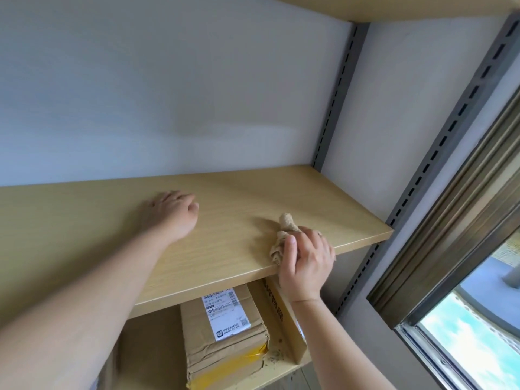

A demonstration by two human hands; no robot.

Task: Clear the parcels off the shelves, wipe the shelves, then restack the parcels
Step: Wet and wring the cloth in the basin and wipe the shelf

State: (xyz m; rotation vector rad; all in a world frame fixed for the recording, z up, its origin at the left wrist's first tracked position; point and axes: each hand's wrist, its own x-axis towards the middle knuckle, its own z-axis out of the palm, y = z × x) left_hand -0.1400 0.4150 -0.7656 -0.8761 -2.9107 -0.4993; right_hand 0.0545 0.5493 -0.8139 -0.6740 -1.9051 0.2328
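A light wooden shelf (253, 192) runs across the middle of the view with no parcels on it. My right hand (305, 263) grips a crumpled beige cloth (284, 235) at the shelf's front right edge. My left hand (171, 212) rests on the board further left, fingers bent against the wood and holding nothing. On the shelf below stands a brown cardboard parcel (225, 333) with a white label and yellow tape. Beside it on the right leans a second cardboard box (284, 311), partly hidden by my right wrist.
Grey slotted metal uprights (334, 94) carry the shelves against a white wall. Another wooden shelf (394, 7) sits above. A window with a metal frame (450, 235) is close on the right. Crumbs of debris (274, 356) lie on the lower shelf.
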